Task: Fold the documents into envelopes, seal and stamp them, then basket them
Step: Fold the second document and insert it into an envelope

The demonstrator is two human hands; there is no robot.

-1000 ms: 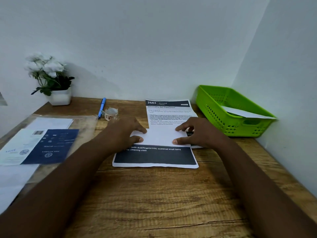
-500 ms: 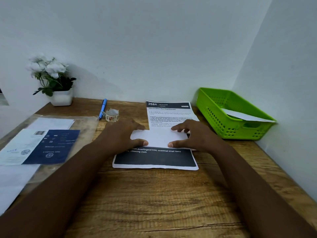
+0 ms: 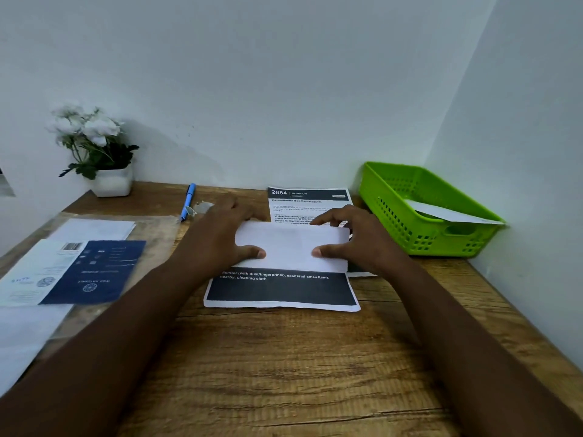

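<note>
A printed document point(image 3: 280, 291) lies mid-table with a black band along its near edge. Its white upper part point(image 3: 290, 244) is folded toward me over the page. My left hand point(image 3: 217, 241) holds the fold's left end, thumb on top and fingers curled over the far edge. My right hand point(image 3: 359, 242) holds the right end the same way. A second printed sheet headed "2684" point(image 3: 307, 198) lies just behind, partly covered. The green basket point(image 3: 394, 197) at the right holds a white envelope point(image 3: 448, 212).
A clear plastic sleeve point(image 3: 157, 234) at the left holds white envelopes and a blue card point(image 3: 94, 272). A blue pen point(image 3: 188, 200) and a small tape roll point(image 3: 202, 208) lie behind my left hand. A potted white flower point(image 3: 107, 181) stands at the back left. Walls close the back and right.
The white folded part now looks taller, its far edge further back. Both thumbs have slid inward on it and my fingers have curled over the far edge.
</note>
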